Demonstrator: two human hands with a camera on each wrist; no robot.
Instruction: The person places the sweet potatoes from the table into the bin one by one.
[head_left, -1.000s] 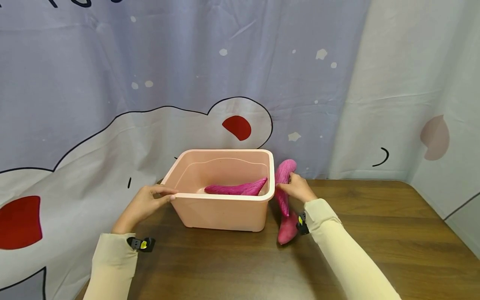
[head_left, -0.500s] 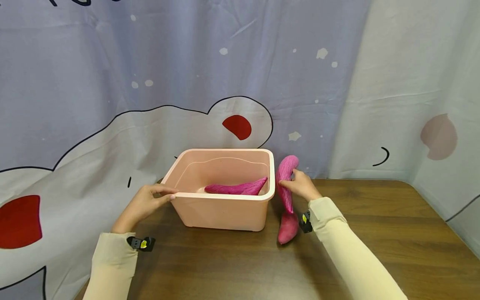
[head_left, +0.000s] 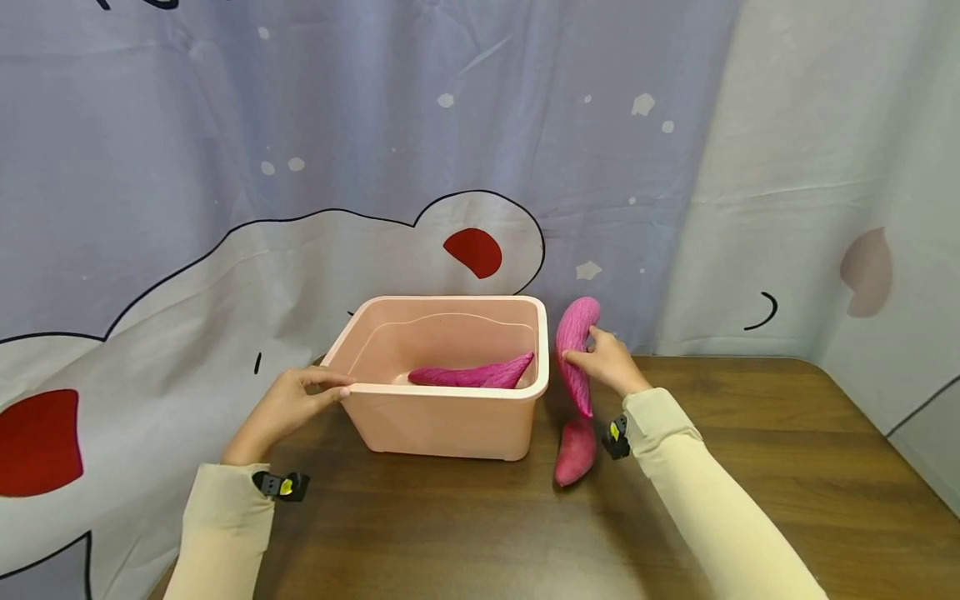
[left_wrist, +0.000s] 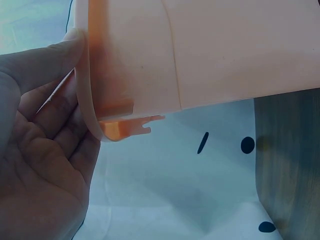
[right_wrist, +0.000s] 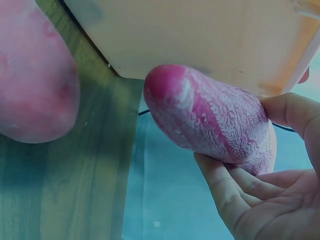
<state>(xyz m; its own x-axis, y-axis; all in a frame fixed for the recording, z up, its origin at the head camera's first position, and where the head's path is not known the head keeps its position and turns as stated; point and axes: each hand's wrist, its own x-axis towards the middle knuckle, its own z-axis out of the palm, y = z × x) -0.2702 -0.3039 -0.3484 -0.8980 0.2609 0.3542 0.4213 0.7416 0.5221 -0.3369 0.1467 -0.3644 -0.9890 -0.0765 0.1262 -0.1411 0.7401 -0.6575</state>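
Note:
A peach-pink plastic bin [head_left: 442, 423] stands on the table, its top uncovered. At its left front corner my left hand [head_left: 288, 408] pinches the rim, thumb on one side and fingers on the other, as the left wrist view shows. My right hand [head_left: 609, 364] grips a curved magenta sweet potato [head_left: 576, 337] with a wrinkled skin, held up just right of the bin. Directly below its lower tip lies a smoother, pinker sweet potato [head_left: 575, 454] on the table. Inside the bin rests magenta sweet potato [head_left: 472, 377], partly hidden by the front wall; whether it is one piece or two I cannot tell.
The brown wooden table [head_left: 750, 467] extends to the right and toward the front. A printed curtain [head_left: 360, 125] hangs close behind the bin and along the left side. The bin's right wall [head_left: 542, 350] stands beside the held sweet potato.
My right hand has risen slightly and moved a little right, lifting the magenta sweet potato clear of most of the pinker one below. The left hand and the bin have stayed put.

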